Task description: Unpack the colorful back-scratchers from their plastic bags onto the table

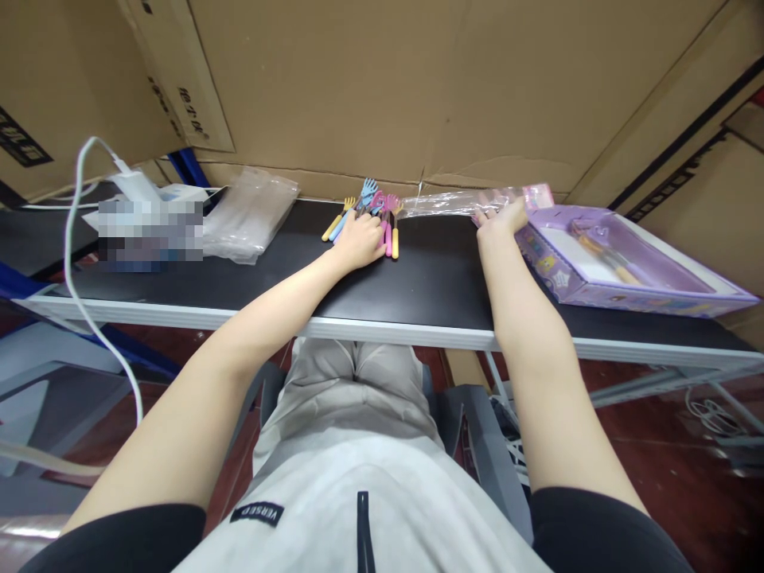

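A bunch of small claw-headed back scratchers (pixel 395 243) with yellow, blue and pink handles lies at the far middle of the black table. My left hand (pixel 361 239) is over the bunch, its fingers curled down around some handles and hiding part of them. To the right, a long clear plastic bag (pixel 442 204) with a pink printed end stretches along the back edge. My right hand (pixel 502 219) lies on this bag near its printed end, fingers spread and pressing on the film.
A purple open box (pixel 633 294) holding a few back scratchers stands on the right of the table (pixel 418 286). Clear plastic bags (pixel 254 211) are stacked at left, near a white cable (pixel 68 247). Cardboard (pixel 370 87) walls the back.
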Available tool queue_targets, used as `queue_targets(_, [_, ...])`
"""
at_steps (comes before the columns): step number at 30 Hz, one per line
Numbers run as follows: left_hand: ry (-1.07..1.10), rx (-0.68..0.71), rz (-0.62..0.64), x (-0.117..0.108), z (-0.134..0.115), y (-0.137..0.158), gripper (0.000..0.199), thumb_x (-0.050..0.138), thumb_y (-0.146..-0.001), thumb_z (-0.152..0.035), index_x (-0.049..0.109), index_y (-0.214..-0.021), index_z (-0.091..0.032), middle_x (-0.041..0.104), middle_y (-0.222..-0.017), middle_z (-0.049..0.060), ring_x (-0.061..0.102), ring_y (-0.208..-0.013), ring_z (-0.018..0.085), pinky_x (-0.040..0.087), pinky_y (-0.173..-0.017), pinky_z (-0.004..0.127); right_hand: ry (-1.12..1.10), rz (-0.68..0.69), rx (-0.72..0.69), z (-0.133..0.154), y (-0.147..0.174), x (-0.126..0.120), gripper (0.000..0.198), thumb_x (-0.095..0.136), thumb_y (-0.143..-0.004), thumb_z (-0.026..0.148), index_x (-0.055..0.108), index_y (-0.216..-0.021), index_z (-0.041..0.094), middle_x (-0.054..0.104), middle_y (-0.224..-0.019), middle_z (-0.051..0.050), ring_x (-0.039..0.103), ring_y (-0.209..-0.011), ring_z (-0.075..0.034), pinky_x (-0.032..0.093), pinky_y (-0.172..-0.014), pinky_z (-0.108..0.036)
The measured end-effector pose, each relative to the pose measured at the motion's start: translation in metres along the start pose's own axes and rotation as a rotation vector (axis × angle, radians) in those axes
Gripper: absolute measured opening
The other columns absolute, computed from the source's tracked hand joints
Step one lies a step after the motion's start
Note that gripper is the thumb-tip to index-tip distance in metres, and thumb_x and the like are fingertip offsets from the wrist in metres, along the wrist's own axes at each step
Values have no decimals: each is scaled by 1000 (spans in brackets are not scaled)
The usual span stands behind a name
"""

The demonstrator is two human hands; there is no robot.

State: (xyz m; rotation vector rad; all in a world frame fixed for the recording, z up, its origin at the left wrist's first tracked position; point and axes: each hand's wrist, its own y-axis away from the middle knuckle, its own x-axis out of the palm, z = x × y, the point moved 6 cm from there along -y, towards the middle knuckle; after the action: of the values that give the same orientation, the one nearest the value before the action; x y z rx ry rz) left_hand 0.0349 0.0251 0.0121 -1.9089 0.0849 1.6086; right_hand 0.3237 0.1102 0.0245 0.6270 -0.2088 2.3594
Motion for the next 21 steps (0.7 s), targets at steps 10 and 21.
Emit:
queue_targets(10, [160, -202, -33, -8, 31, -3, 23, 61, -95, -35, 75, -100, -19, 71, -126, 16, 59, -129, 38, 39, -111, 54, 99, 161, 27, -12, 37, 28, 18, 52, -103, 29, 64, -94, 18, 67, -87, -4, 75, -88, -18, 68, -83, -40])
queue_targets(21, [765, -541, -132, -6, 52, -3, 36, 60, -99, -49, 67, -77, -22, 67, -69, 2, 70, -89, 24, 49, -90, 32, 309, 589, 300, -59, 151, 64, 18, 69, -97, 12, 62, -80, 15, 64, -64, 1, 61, -52, -12, 62, -58, -29])
